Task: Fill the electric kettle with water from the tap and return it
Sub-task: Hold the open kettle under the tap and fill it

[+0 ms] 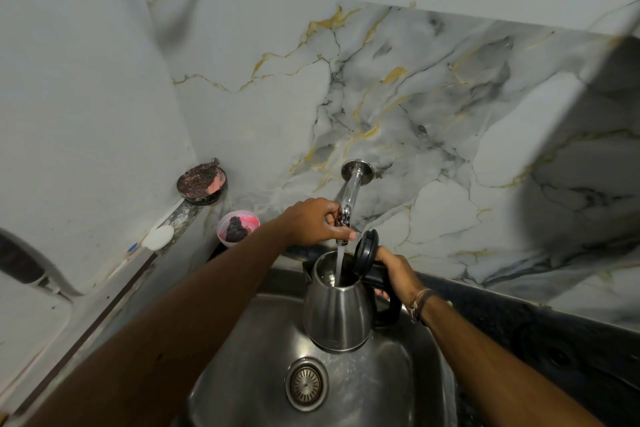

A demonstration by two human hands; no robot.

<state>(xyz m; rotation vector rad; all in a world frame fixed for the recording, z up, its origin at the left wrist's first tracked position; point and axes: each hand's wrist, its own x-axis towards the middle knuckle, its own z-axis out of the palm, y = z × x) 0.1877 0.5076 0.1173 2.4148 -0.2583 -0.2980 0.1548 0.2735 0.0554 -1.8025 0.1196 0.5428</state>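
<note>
A steel electric kettle (337,315) with a black handle hangs above the sink, its black lid (366,252) flipped up. My right hand (398,273) grips the kettle's handle. A chrome tap (351,194) sticks out of the marble wall, and a stream of water (339,262) runs from it into the kettle's open mouth. My left hand (313,222) is closed around the tap's knob, just above the kettle.
The steel sink (249,367) has a round drain (306,384) below the kettle. A pink bowl (238,227) with a dark scrubber and a round black dish (202,183) sit on the ledge at left. A dark counter (540,333) lies to the right.
</note>
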